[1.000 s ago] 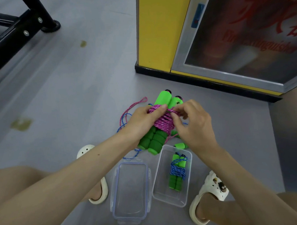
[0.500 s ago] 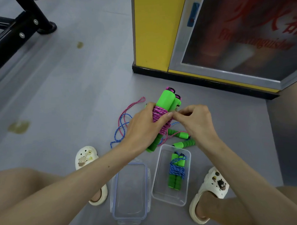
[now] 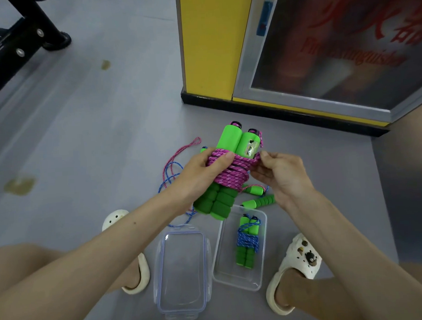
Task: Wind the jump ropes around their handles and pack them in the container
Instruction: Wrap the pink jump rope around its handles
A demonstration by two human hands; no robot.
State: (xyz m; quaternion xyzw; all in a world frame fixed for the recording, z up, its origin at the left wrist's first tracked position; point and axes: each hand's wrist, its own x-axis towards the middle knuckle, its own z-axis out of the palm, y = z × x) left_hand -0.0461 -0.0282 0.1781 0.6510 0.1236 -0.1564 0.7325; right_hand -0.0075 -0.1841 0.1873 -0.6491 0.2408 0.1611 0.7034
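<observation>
My left hand (image 3: 201,177) grips a pair of green handles (image 3: 228,144) held side by side, with pink rope (image 3: 232,172) wound thickly round their middle; the thumb presses on the coils. At the bundle's right side my right hand (image 3: 278,173) pinches the pink rope. Below, a clear container (image 3: 239,274) on the floor holds a green-handled rope wound in blue (image 3: 247,243). Its clear lid (image 3: 183,270) lies to the left. More green handles (image 3: 257,201) and loose pink and blue rope (image 3: 174,168) lie on the floor behind the bundle.
I squat on a grey floor, with white clogs (image 3: 297,269) either side of the container and lid. A yellow cabinet (image 3: 207,44) with a glass door stands close ahead on the right. A black metal frame (image 3: 18,40) is at the far left.
The bundle has turned so both handles face me and sits a little higher. My right hand has shifted to the bundle's right side, still on the pink rope.
</observation>
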